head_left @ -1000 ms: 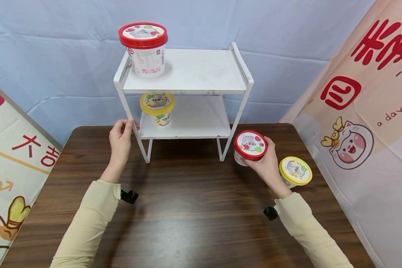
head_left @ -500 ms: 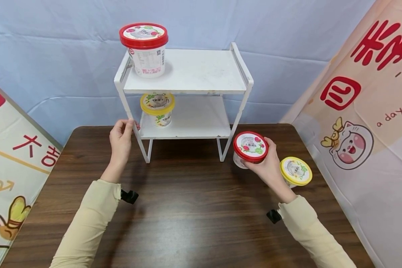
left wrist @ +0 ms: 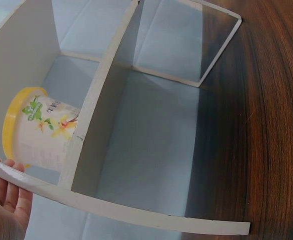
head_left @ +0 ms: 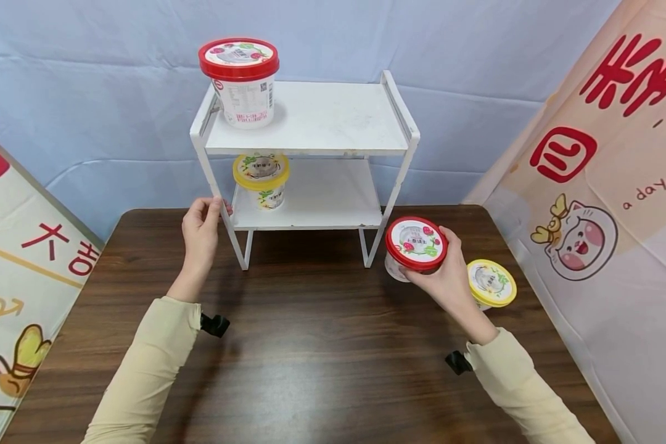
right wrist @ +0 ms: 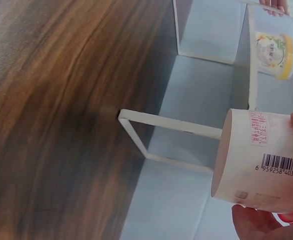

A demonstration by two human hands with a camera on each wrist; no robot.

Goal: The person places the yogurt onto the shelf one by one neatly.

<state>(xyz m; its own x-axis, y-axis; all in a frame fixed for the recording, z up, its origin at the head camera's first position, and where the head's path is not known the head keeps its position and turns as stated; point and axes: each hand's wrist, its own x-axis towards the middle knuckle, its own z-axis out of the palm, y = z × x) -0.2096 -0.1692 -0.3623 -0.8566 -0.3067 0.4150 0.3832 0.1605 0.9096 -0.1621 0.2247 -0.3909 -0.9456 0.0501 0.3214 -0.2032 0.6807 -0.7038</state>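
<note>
In the head view, my left hand (head_left: 201,231) grips the left front leg of a white two-tier shelf (head_left: 333,117); the left wrist view has its fingers (left wrist: 11,195) hooked behind that post. My right hand (head_left: 441,268) holds a white paper ice cream tub with a red lid (head_left: 416,243) by its side, just right of the shelf's right leg. The right wrist view shows this tub's barcode (right wrist: 282,165) and its bottom rim, held over the dark tabletop. A second red-lidded tub (head_left: 246,102) stands upright at the top tier's left end, and a yellow-lidded tub (head_left: 263,185) below it on the lower tier.
Another yellow-lidded tub (head_left: 492,282) stands on the wooden table (head_left: 311,345) behind my right wrist, near the right edge. A blue cloth (head_left: 449,92) hangs behind the shelf. Printed panels flank the table on the left (head_left: 33,271) and right (head_left: 594,154).
My right hand and forearm have shifted slightly toward me and to the right, while the red-lidded tub in its grip has moved only a little. My left hand stays on the shelf leg.
</note>
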